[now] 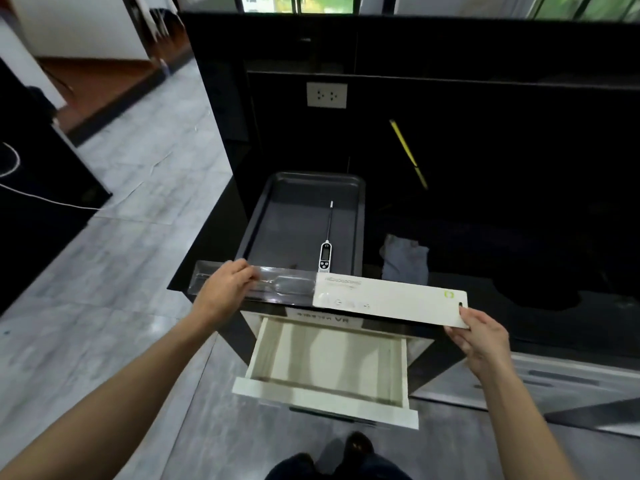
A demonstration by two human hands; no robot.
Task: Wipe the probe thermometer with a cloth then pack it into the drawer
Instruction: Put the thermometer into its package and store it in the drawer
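The left hand (225, 289) has its grip closed on the clear plastic insert (256, 284), which sticks partly out of the white box (391, 301); the right hand (481, 336) pinches the box's other end. Beyond both grips, the probe thermometer (325, 252) lies on a dark tray (273, 216) on the table (519, 306). What seems a grey cloth (405, 263) sits beyond the right grip. Below the grips, the drawer (325, 400) stands open.

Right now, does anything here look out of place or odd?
Nothing looks damaged or spilled. The cloth lies crumpled on the dark counter, right of the tray holding the probe thermometer. The drawer stands open and empty.
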